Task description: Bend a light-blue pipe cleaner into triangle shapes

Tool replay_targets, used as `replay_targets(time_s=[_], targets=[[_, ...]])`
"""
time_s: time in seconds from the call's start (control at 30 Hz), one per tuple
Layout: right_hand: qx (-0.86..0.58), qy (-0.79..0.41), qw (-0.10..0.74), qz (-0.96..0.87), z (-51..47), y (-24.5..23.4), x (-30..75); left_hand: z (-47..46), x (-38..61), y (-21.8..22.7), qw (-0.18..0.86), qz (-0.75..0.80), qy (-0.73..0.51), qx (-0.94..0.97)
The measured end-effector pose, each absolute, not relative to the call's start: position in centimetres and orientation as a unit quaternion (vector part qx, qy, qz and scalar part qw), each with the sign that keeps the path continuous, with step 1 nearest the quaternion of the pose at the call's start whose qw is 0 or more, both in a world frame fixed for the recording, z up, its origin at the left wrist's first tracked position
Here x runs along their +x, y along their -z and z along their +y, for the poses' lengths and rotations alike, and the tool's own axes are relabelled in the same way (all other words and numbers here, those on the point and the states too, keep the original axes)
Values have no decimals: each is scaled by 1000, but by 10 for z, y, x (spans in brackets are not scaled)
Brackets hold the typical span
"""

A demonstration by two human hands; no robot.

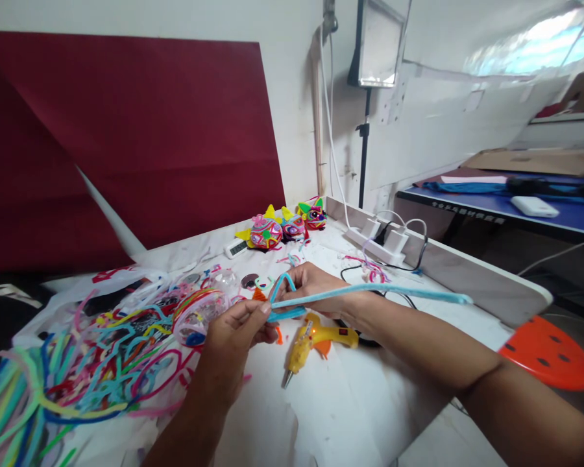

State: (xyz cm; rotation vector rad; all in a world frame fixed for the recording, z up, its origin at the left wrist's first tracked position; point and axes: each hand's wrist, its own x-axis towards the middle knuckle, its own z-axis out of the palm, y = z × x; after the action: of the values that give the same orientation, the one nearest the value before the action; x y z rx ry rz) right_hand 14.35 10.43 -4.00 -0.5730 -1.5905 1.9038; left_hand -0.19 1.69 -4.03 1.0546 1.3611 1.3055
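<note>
Your left hand (231, 340) is pinched shut on a light blue pipe cleaner (370, 292), with the thumb and fingers (253, 312) clamped where the wire folds back on itself. Your right hand (311, 288) is closed on the same pipe cleaner just beyond, at the bent triangular loop near its end, though its fingertips are mostly hidden behind the loop. From there the long free end of the pipe cleaner runs out to the right, crossing over your right forearm and ending above the edge of the surface (350, 402), which is covered in white.

Directly below your hands lies a yellow glue gun (311, 340), its nozzle pointing toward you and to the left, with a small orange light showing on its body. To the left of your left hand sits a clear ball (197, 314) wrapped in coloured strands, and past it a big loose tangle of pipe cleaners (78, 376) in many colours spreads to the left edge.

Farther back, near the wall, three small decorated figures (285, 227) stand in a row with yellow and green points. To their right, a white power strip (377, 243) with plugs in it rests by the raised rim. A large dark red sheet (136, 136) leans against the wall behind. An orange stool (547, 353) stands off the right side.
</note>
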Motion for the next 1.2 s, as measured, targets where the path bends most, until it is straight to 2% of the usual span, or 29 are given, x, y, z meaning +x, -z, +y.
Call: replay_targets(time_s=[0.43,0.7,1.2], targets=[[-192,-749,262,-577,107,39,144,15,-2,41,457,555,-553,421],[-198,-742,280,-576,107,40,144,15,0,38,480,547,-556,401],[-211,-725,304,-580,104,40,143,15,1,39,436,572,-550,424]])
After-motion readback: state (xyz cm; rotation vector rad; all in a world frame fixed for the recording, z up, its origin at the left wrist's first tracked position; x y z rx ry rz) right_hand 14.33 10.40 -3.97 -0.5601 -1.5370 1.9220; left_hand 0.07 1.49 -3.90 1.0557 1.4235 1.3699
